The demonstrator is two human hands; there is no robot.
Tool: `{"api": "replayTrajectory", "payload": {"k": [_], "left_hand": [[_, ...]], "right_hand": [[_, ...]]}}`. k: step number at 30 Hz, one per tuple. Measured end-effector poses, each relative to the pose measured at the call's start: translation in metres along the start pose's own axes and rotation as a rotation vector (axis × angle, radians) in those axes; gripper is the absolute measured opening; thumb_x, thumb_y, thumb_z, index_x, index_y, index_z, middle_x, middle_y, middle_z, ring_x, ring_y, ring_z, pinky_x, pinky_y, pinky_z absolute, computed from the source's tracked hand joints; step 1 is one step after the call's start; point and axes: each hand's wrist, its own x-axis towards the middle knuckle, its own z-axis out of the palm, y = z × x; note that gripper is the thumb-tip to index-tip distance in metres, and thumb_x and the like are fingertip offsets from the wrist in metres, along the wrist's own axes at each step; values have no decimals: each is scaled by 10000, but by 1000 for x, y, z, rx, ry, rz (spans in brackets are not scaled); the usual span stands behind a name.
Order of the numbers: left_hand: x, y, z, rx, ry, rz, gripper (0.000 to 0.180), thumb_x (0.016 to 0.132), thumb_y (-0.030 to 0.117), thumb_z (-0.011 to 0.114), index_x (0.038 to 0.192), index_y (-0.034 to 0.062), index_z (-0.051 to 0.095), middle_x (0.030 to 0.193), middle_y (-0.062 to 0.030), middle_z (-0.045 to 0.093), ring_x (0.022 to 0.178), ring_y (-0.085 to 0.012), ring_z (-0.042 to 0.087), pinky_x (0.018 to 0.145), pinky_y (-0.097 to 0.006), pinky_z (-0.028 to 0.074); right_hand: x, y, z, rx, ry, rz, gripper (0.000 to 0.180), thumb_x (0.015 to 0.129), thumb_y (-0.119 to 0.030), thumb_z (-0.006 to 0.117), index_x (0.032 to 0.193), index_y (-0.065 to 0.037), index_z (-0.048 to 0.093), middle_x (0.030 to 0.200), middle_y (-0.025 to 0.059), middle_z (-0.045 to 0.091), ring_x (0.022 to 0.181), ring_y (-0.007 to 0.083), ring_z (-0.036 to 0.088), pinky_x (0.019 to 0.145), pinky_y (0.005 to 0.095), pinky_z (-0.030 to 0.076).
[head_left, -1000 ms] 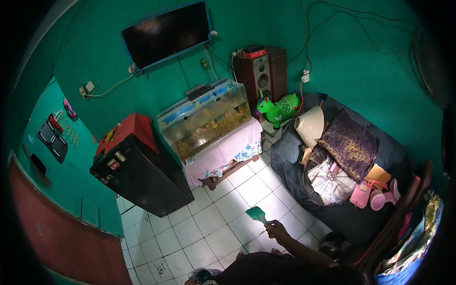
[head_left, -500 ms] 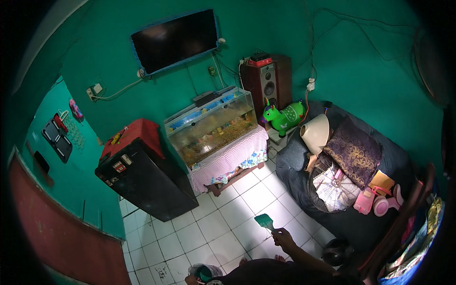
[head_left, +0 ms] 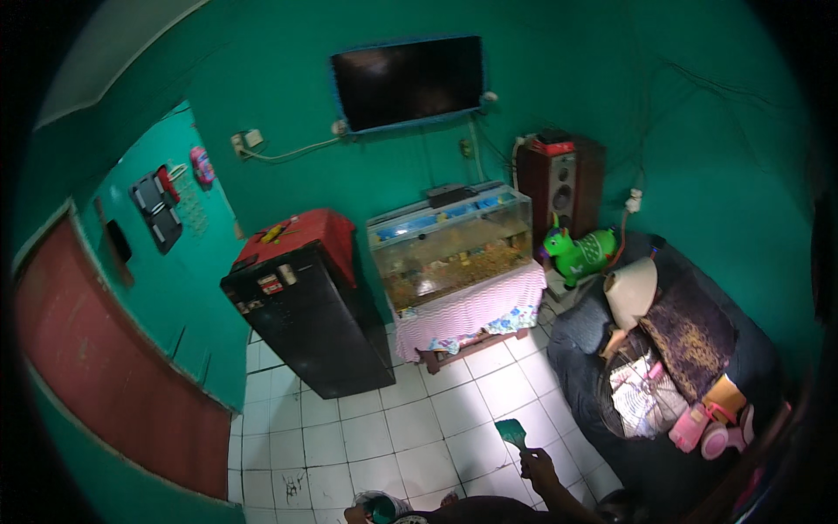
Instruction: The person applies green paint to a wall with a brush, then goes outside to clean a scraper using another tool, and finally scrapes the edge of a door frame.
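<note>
Gripping the handle of a flat green brush, the right hand holds it over the glossy white floor tiles, while the left hand clasps a round green can at the lower edge. Farther off stand one boxy black cabinet with a red top and one glass aquarium on a pink-draped bench. Beyond them, one flat dark screen hangs on the smooth green wall.
</note>
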Motion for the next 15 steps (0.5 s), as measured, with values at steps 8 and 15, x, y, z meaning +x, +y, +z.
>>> {"api": "replayTrajectory", "payload": {"k": [8,15], "left_hand": [[-7,-35,-26,0,116,39,262,878,220,599,879,-42,607,610,-145,583,450,-253,570,417,-389,488],[-18,-72,-54,-21,216,96,279,879,232,603,889,-47,618,609,-147,593,451,-255,579,413,-385,492]], "right_hand": [[13,1,14,-47,-62,49,233,891,-110,627,1062,-13,503,663,39,496,490,119,430,426,269,353],[25,1,40,-97,-151,93,213,895,-114,620,1059,-38,506,653,26,484,464,105,409,417,260,331]]}}
